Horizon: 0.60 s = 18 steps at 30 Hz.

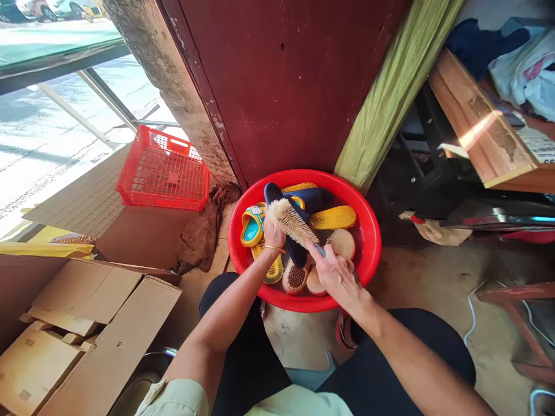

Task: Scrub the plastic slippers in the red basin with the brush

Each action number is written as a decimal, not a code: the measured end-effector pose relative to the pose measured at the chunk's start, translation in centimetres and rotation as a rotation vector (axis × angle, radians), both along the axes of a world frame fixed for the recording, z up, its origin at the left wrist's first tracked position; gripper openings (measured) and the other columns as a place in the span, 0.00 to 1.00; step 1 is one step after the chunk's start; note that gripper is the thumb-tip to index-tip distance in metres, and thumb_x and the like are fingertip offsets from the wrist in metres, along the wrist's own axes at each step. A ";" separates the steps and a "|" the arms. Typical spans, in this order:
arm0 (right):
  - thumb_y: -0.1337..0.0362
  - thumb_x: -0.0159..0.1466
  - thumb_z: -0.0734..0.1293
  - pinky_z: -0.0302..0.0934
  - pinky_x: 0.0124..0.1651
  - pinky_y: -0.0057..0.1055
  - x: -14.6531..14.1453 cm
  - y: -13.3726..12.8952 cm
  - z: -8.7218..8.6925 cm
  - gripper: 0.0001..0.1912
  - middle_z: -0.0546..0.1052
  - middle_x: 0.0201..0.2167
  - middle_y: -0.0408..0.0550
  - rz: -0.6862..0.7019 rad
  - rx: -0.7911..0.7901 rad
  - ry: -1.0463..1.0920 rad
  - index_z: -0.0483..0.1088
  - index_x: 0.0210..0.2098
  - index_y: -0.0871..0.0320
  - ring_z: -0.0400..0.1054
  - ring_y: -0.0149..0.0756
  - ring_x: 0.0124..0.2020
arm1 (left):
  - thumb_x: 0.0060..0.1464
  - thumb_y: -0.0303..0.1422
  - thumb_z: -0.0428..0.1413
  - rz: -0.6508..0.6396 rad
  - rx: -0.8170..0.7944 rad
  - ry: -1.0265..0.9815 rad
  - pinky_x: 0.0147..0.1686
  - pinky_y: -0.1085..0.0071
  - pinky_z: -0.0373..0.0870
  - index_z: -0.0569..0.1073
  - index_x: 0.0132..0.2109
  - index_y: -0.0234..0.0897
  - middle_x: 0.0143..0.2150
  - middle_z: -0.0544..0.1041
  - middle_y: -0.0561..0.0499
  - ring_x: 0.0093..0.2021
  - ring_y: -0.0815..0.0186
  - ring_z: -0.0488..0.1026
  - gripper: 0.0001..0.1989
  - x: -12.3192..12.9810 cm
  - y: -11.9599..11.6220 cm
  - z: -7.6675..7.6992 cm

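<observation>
Over a red plastic basin (375, 254), my right hand (338, 274) is closed round the bluish handle of a scrubbing brush (290, 219) with long cream bristles. The brush lies across a dark blue slipper (272, 192). At the slipper's left side, my left hand (274, 232) is closed on its edge, its fingers partly hidden by the brush. Around them in the basin are a yellow sole (333, 218), a yellow and turquoise clog (251, 226), a yellow slipper (273, 268), a pale shoe with a brown patterned sole (296, 278) and a beige sole (342, 244).
A red plastic crate (173, 179) and a brown cloth (199, 237) lie left of the basin. Cardboard boxes (108, 294) stand nearer on the left. Behind the basin rises a dark red door (281, 86), with a green curtain (390, 98) and a wooden drawer (481, 115) to its right.
</observation>
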State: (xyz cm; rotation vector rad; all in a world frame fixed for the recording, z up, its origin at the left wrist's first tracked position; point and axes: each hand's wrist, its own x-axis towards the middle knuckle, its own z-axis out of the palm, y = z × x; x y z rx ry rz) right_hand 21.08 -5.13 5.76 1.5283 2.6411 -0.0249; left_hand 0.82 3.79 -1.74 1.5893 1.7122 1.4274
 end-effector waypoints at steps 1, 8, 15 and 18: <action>0.71 0.69 0.52 0.65 0.30 0.31 -0.5 -0.1 -0.2 0.36 0.73 0.45 0.58 -0.011 -0.010 -0.025 0.46 0.75 0.49 0.75 0.38 0.31 | 0.68 0.50 0.38 0.039 0.001 -0.033 0.71 0.51 0.50 0.63 0.68 0.40 0.64 0.71 0.41 0.70 0.55 0.60 0.30 0.4 -0.2 -0.1; 0.67 0.72 0.49 0.68 0.38 0.36 -0.9 3.6 -1.0 0.32 0.75 0.46 0.63 -0.131 -0.070 0.030 0.44 0.75 0.57 0.77 0.46 0.37 | 0.68 0.50 0.42 0.096 -0.011 -0.230 0.70 0.56 0.54 0.53 0.72 0.41 0.70 0.64 0.43 0.71 0.57 0.59 0.32 3.3 -1.8 -0.2; 0.62 0.74 0.48 0.66 0.38 0.32 0.0 2.8 -1.1 0.31 0.76 0.46 0.60 -0.193 0.012 0.100 0.40 0.75 0.57 0.76 0.42 0.38 | 0.68 0.46 0.43 0.015 -0.112 -0.195 0.62 0.56 0.63 0.61 0.68 0.42 0.62 0.73 0.43 0.62 0.54 0.70 0.27 3.0 -1.7 -1.1; 0.67 0.73 0.49 0.65 0.36 0.31 -1.0 1.4 -1.9 0.31 0.75 0.47 0.60 -0.120 -0.037 0.001 0.44 0.75 0.57 0.76 0.40 0.36 | 0.68 0.44 0.45 0.017 -0.105 -0.202 0.60 0.58 0.64 0.68 0.63 0.40 0.58 0.76 0.42 0.59 0.53 0.72 0.23 2.6 -1.3 -1.7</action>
